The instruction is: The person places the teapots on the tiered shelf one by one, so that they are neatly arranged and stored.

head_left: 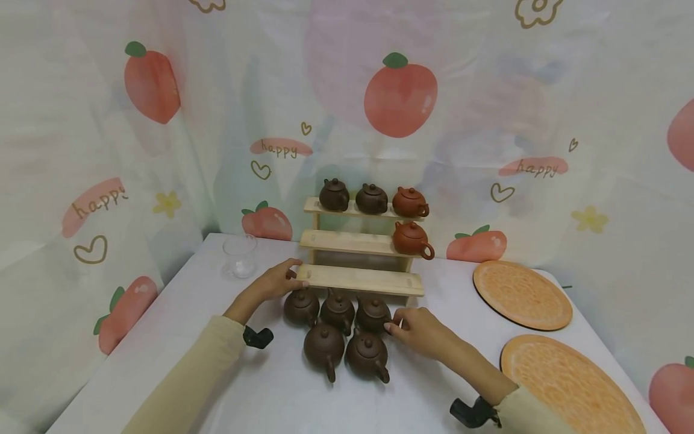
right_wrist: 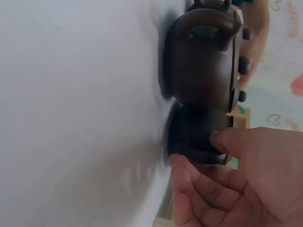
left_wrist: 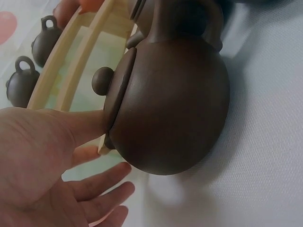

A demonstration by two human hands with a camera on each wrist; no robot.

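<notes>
Five round dark-brown clay teapots (head_left: 324, 345) cluster within easy reach; right hand (head_left: 424, 333) seemingly pinches the far-right one; left hand (head_left: 273, 282) loosely spread.

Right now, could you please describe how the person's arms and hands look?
The left sleeve and the right sleeve are plain pale beige, ending short of the hands. The left hand and the right hand wear no gloves. A small, bent black fitting shows near each cuff, one on the left, one on the right.
</notes>
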